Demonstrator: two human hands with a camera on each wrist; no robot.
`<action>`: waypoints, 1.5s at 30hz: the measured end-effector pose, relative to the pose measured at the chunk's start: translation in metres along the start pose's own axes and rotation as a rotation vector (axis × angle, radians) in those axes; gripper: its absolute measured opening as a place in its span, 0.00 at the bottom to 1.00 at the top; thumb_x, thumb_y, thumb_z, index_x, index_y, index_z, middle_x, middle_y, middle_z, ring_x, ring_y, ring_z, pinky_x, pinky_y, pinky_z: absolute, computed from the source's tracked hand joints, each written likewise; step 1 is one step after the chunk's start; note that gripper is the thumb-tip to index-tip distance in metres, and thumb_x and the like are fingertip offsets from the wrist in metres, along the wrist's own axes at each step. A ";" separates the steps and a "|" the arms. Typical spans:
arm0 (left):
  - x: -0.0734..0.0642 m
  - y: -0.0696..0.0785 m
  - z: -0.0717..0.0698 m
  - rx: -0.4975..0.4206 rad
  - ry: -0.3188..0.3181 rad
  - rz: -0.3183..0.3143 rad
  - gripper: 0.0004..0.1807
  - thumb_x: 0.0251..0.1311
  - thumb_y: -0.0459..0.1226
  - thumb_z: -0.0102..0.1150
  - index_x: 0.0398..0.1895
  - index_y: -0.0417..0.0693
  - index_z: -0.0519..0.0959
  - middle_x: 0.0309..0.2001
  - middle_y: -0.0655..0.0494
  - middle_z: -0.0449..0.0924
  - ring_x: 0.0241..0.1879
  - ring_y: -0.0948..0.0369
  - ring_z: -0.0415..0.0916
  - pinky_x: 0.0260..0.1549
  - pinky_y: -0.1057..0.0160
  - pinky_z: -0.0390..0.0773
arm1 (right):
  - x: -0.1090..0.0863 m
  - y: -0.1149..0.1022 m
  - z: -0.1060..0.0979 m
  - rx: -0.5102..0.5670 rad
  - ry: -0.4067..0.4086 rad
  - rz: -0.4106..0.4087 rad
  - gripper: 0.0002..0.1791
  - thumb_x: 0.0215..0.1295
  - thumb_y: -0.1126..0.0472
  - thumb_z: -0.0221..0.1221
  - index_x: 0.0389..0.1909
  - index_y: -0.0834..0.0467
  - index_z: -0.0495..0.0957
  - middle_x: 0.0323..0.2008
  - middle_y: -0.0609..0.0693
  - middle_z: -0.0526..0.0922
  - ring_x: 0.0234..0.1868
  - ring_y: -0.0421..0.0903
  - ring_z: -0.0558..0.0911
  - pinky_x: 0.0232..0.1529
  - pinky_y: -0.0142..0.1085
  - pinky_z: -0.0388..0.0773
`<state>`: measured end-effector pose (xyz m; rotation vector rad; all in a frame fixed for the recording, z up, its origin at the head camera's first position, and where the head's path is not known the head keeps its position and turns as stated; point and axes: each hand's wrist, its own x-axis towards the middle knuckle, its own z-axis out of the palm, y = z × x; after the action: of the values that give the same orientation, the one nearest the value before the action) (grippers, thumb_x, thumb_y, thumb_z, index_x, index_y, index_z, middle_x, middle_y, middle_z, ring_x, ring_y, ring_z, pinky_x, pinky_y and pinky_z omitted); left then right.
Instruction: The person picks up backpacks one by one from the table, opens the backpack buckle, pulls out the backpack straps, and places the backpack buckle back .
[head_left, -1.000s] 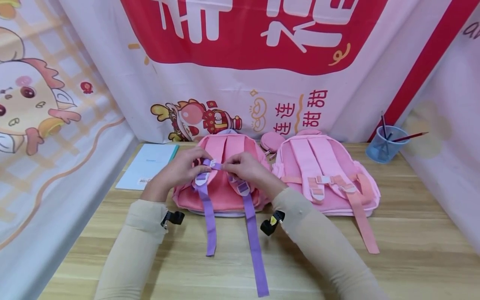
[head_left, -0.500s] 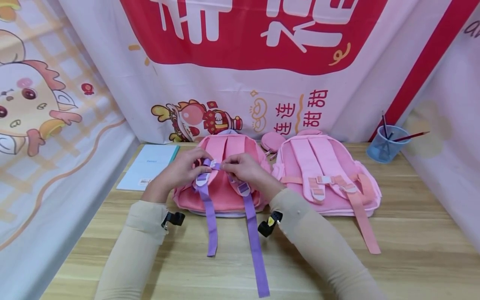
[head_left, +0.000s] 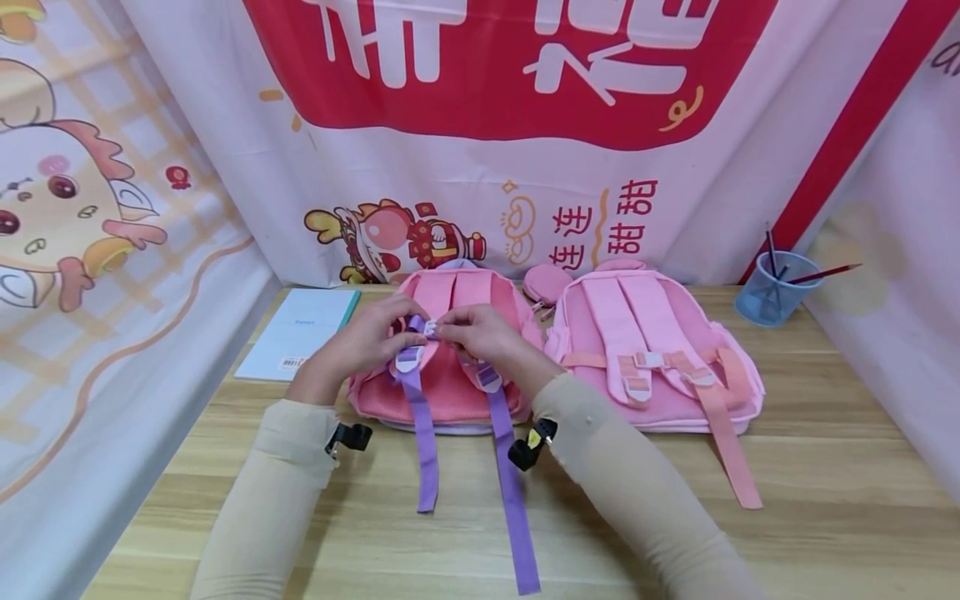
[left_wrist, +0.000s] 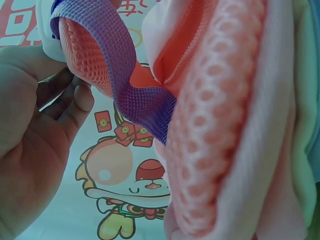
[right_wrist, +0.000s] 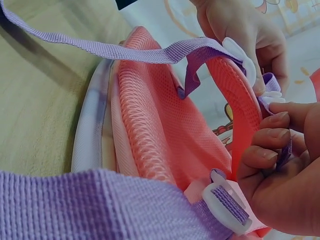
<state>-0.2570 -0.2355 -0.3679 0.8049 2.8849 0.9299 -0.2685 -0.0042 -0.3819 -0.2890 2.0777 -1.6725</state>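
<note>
Near the back edge of the surface (head_left: 367,525) sits the purple-strapped backpack (head_left: 453,407), our left grip (head_left: 366,337) and right grip (head_left: 489,337) pinching the webbing (head_left: 414,323) at its white buckle (head_left: 430,329), which uneven pulling could twist loose.

Arms (head_left: 258,500) forward, fingers (right_wrist: 274,136) curled — pinching (both)

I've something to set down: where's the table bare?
On the right, light wooden table between the pale pink backpack, its trailing salmon strap and the blue pencil cup. Left: before the light blue notebook, outside the left beige sleeve. Crowded: back middle, round pink pouch between that backpack and the coral backpack with purple straps.
</note>
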 end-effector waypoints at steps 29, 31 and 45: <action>0.003 -0.001 0.002 -0.051 0.018 0.020 0.11 0.69 0.34 0.72 0.53 0.51 0.86 0.48 0.53 0.83 0.47 0.53 0.77 0.47 0.55 0.80 | 0.004 0.002 0.004 0.080 0.041 0.007 0.14 0.83 0.58 0.57 0.52 0.63 0.86 0.24 0.47 0.75 0.22 0.41 0.68 0.27 0.33 0.66; 0.002 -0.001 0.002 -0.051 0.016 0.020 0.11 0.69 0.34 0.72 0.52 0.51 0.86 0.47 0.53 0.83 0.46 0.54 0.77 0.47 0.55 0.80 | 0.003 0.002 0.003 0.104 0.047 0.023 0.16 0.85 0.55 0.56 0.46 0.62 0.86 0.24 0.48 0.76 0.21 0.40 0.69 0.26 0.32 0.68; 0.003 0.002 0.001 0.017 -0.030 -0.005 0.14 0.71 0.38 0.72 0.56 0.52 0.84 0.51 0.54 0.83 0.50 0.54 0.77 0.55 0.50 0.80 | -0.001 -0.002 0.006 0.011 0.076 0.049 0.14 0.82 0.53 0.61 0.45 0.59 0.89 0.28 0.51 0.82 0.26 0.42 0.77 0.30 0.32 0.77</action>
<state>-0.2589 -0.2325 -0.3670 0.8046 2.8715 0.8863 -0.2649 -0.0096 -0.3804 -0.1718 2.1127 -1.6895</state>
